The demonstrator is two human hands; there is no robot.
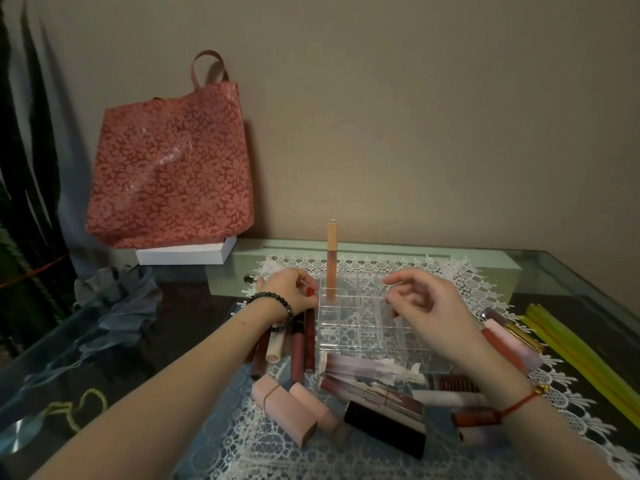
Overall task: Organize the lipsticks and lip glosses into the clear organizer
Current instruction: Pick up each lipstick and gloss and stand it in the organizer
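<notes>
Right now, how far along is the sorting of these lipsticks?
Barely begun. Done: one peach gloss stands upright in a back-left slot of the organizer; the other slots look empty. In hand: nothing clearly; the right hand hovers over the organizer, loosely curled, and the left hand is at its left wall, grip unclear. Left: many tubes lie loose around it.

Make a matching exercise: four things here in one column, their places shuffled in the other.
1. peach gloss
2. black lipstick
3. bag
4. yellow strips

A. on the white box
B. upright in the organizer
C. at the right edge of the table
D. lying on the lace, in front of the organizer

Pairs: 1-B, 2-D, 3-A, 4-C.
</notes>
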